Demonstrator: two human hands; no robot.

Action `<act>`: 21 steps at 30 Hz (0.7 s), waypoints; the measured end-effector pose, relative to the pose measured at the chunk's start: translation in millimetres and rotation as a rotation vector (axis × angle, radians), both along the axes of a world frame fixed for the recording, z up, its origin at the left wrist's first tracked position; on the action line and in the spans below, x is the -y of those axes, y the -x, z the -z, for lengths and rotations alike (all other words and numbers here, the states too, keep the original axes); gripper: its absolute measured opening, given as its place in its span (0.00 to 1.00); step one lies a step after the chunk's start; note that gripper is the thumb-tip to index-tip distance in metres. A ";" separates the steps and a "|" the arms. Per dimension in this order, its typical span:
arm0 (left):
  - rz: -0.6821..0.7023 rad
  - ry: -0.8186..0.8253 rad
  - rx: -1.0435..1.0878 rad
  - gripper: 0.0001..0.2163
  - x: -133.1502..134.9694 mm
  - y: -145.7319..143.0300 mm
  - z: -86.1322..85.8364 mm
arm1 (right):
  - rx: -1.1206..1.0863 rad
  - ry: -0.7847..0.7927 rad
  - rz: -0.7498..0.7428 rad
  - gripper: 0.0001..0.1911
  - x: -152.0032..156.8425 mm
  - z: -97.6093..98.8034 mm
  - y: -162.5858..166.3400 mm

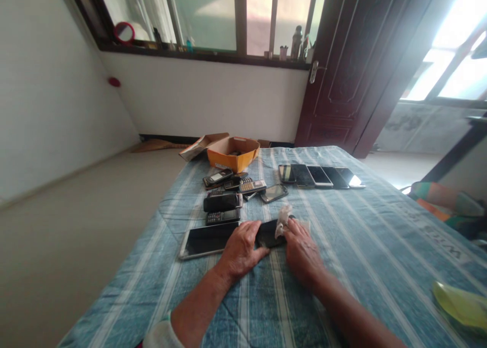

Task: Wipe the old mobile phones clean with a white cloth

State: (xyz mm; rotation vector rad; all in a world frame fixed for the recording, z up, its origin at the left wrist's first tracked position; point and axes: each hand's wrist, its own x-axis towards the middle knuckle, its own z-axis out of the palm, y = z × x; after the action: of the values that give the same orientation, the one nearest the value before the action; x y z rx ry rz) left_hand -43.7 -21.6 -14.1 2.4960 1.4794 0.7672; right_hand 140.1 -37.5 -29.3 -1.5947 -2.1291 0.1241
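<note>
A dark smartphone lies on the striped cloth between my hands. My left hand grips its left end, thumb along the near edge and fingers over the far side. Closed around a crumpled whitish wipe, my right hand presses against the phone's right end, hiding part of it. Just left of my left hand is a white-framed tablet, partly covered by the hand. Beyond it are several older phones, among them a black one, a keypad phone and a silver keypad phone.
At the back of the blue striped table cover stands an open orange cardboard box. Several smartphones lie in a row at the far right. Something yellow-green rests near the right edge. A dark red door stands behind.
</note>
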 end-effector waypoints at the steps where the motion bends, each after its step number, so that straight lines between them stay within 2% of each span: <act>1: 0.001 0.004 0.002 0.24 0.3 -0.4 -0.6 | -0.009 -0.017 -0.041 0.22 4.2 2.7 3.1; 5: 0.016 0.009 0.022 0.18 0.6 -2.0 -2.3 | -0.048 -0.094 -0.240 0.23 14.2 8.2 19.4; 8: 0.023 0.013 0.035 0.17 -0.2 -2.2 -0.9 | -0.049 -0.109 -0.307 0.21 9.3 5.3 23.8; 10: 0.027 0.014 0.035 0.19 -1.2 -1.5 1.9 | -0.040 -0.080 -0.293 0.20 2.6 1.8 20.2; 16: 0.023 0.016 0.016 0.29 -3.5 1.4 8.8 | -0.030 0.003 -0.120 0.16 -4.8 -4.5 6.2; 18: 0.057 0.015 0.022 0.30 -3.4 1.5 7.1 | -0.050 -0.010 -0.149 0.17 0.1 -4.8 9.5; 21: 0.115 0.024 0.008 0.26 -2.7 1.0 2.4 | -0.086 -0.065 -0.279 0.18 7.8 -4.8 19.9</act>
State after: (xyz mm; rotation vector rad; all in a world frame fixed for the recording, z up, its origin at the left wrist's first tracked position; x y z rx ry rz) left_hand -44.7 -18.9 -16.4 2.5312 1.3214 0.7345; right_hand 120.1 -45.3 -24.5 -1.2273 -2.2524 0.2081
